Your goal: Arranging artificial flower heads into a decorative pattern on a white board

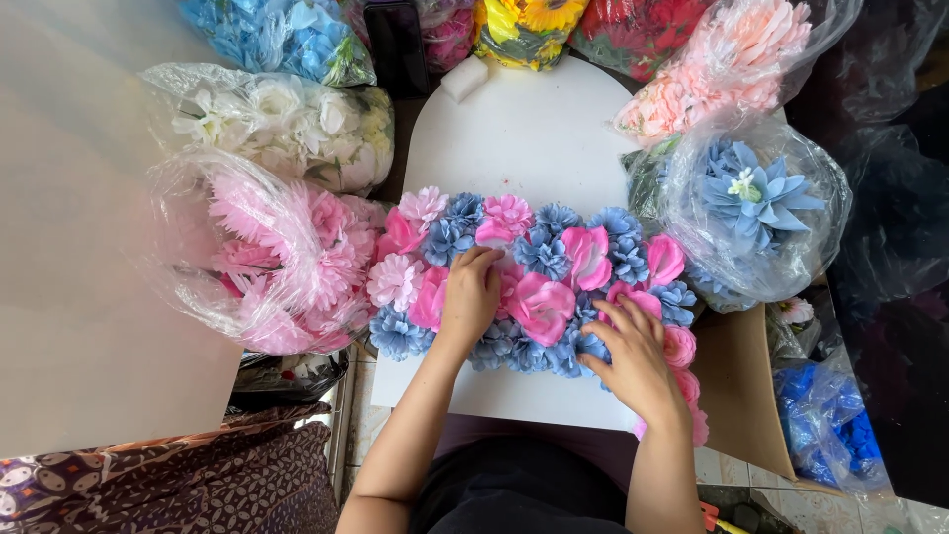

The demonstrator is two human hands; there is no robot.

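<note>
A white arch-shaped foam board [524, 129] lies in front of me, its near half covered with a band of pink and blue artificial flowers [554, 267]. My left hand [470, 297] rests palm down on the flowers near the middle, fingertips at a pink bloom [497, 233]. My right hand [628, 351] presses on the blue and pink flowers at the right end of the band, fingers spread, next to small pink blooms [682, 346]. Neither hand clearly grips a single flower.
Clear plastic bags of artificial flowers ring the board: pink [267, 257] and white [287, 124] at left, blue [282, 35] and yellow [524, 25] at the back, peach [732, 59] and pale blue [756, 198] at right. A brown cardboard sheet [736, 386] lies at right.
</note>
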